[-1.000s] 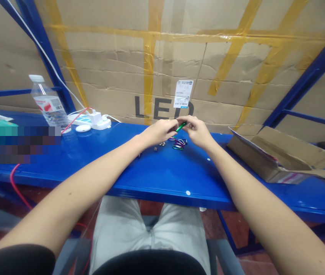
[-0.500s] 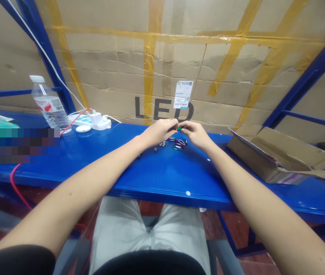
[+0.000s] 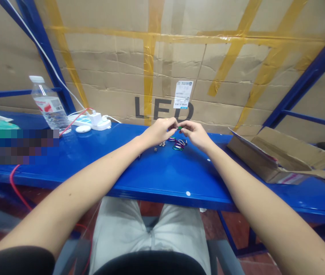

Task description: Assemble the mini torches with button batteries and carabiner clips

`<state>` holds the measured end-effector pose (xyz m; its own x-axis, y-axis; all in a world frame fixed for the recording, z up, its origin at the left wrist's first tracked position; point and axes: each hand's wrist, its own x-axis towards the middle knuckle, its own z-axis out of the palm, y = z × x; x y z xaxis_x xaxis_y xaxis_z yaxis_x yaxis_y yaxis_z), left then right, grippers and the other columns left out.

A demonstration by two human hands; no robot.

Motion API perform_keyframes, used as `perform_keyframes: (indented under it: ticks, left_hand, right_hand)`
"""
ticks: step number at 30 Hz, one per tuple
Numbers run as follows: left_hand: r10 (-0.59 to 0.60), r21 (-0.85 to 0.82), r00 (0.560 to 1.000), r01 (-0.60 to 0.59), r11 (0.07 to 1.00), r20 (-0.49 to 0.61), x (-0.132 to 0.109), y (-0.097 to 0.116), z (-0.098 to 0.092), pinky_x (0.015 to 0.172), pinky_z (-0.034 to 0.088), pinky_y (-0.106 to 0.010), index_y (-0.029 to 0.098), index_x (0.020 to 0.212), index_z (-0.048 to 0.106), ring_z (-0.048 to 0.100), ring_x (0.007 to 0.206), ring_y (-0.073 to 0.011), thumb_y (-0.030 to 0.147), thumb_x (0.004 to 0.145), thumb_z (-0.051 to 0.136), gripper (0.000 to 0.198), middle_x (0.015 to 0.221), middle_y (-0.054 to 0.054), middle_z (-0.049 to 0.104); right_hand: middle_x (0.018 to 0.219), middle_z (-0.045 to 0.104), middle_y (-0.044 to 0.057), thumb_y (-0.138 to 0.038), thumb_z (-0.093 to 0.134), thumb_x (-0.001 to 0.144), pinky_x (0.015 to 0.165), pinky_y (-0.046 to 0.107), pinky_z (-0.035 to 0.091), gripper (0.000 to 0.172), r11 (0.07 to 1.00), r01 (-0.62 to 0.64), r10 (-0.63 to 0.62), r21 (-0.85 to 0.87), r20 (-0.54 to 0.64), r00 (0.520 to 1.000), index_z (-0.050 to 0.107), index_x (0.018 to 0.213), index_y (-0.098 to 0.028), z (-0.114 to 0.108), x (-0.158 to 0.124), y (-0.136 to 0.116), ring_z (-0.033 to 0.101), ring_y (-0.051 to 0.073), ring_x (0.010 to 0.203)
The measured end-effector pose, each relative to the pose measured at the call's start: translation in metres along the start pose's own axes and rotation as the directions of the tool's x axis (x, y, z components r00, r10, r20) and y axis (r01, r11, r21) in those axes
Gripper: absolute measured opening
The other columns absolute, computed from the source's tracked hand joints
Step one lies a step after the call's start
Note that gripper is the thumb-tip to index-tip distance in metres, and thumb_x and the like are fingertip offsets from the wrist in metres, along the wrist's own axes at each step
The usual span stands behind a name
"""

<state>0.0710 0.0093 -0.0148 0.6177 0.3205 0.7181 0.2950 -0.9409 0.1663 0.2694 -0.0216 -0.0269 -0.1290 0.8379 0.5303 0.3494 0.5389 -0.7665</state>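
My right hand (image 3: pixel 193 132) pinches a small green carabiner (image 3: pixel 180 128) between thumb and fingers. Only a short stretch of it shows. Close beside it, my left hand (image 3: pixel 164 129) is closed, thumb against fingertips, at the carabiner's left end. Whatever it grips is too small to make out. On the table below the hands lie several carabiners (image 3: pixel 179 146) in purple, green and dark colours. Several small metal pieces (image 3: pixel 162 144) are scattered left of them, under my left hand.
The blue table (image 3: pixel 162 173) ends just above my lap. At right stands an opened cardboard box (image 3: pixel 254 162). A tilted water bottle (image 3: pixel 50 107), a white power strip (image 3: pixel 102 123) and a round white object (image 3: pixel 83 129) are at left. A large taped carton (image 3: pixel 116 72) backs the table.
My fingertips have shifted slightly, with a small gap now showing between the hands at the green carabiner. The things on the table have stayed put.
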Motion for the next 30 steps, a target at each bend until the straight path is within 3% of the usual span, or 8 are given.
perform_keyframes:
  ticks: [16,24,30]
  left_hand:
    - [-0.087,-0.091,0.996,0.085,0.992,-0.014,0.002,0.003,0.000,0.069,0.047,-0.026,0.016,0.089,0.066,0.065,0.072,-0.0136,0.016,0.086,0.060,0.006,0.079,-0.002,0.072]
    - [-0.123,-0.179,0.991,0.113,0.977,-0.045,0.002,0.014,0.001,0.071,0.050,-0.028,0.016,0.085,0.066,0.064,0.071,-0.0135,0.017,0.085,0.059,0.007,0.079,-0.002,0.072]
    - [-0.086,-0.210,0.996,0.077,0.975,-0.034,0.001,0.017,-0.001,0.071,0.051,-0.027,0.017,0.090,0.065,0.065,0.073,-0.0129,0.016,0.086,0.055,0.011,0.082,-0.003,0.072]
  right_hand:
    - [0.092,0.072,0.007,-0.019,0.060,0.075,0.090,0.044,0.048,0.018,0.989,0.103,-0.105,-0.109,-0.015,0.994,0.072,0.089,-0.018,-0.002,0.002,0.007,0.063,0.023,0.090]
    - [0.072,0.064,-0.001,-0.022,0.065,0.070,0.068,0.034,0.045,0.015,0.999,0.012,-0.012,0.030,0.008,1.000,0.070,0.084,-0.019,-0.003,0.000,0.001,0.052,0.014,0.065]
    - [0.074,0.064,-0.001,-0.025,0.069,0.068,0.067,0.033,0.046,0.016,0.992,-0.002,-0.002,0.128,0.028,1.000,0.067,0.082,-0.019,-0.002,-0.002,-0.001,0.052,0.014,0.064]
